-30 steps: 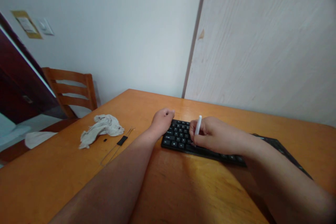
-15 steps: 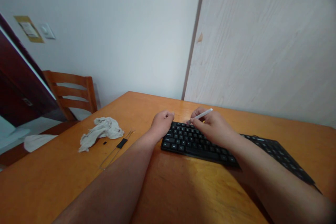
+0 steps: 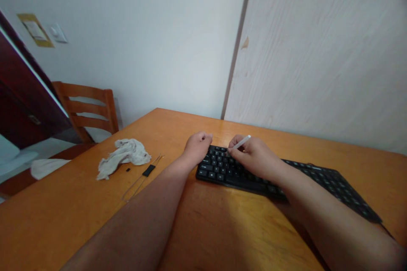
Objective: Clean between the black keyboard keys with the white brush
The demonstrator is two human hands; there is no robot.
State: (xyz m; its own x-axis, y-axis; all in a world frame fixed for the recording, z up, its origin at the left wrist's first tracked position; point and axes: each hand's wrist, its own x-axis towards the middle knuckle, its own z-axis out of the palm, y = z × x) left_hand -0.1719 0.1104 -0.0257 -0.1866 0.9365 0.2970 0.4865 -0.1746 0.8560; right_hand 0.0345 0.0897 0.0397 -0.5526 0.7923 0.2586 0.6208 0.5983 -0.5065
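Note:
A black keyboard [image 3: 237, 181] lies on the wooden table, slanting toward the right. My left hand [image 3: 197, 146] is closed at its far left corner, the fingers curled over the edge and partly hidden. Between the thumb and fingers of my right hand [image 3: 251, 152] is a slim white pen-shaped tool [image 3: 242, 141]. The tool's lower end points down at the top rows of keys on the left part; its tip is too small to make out. My right hand and forearm cover the keyboard's middle.
Left of my left forearm lies a wire keycap puller [image 3: 149, 171] with a black grip. Beside it are a small black piece [image 3: 128, 170], perhaps a keycap, and a crumpled pale cloth [image 3: 125, 154]. A wooden chair [image 3: 87, 108] stands beyond the table's left edge; a wall rises behind.
My right hand has shifted slightly left over the top key rows, and the white tool's upper end has moved left and down. My left hand stays at the keyboard corner.

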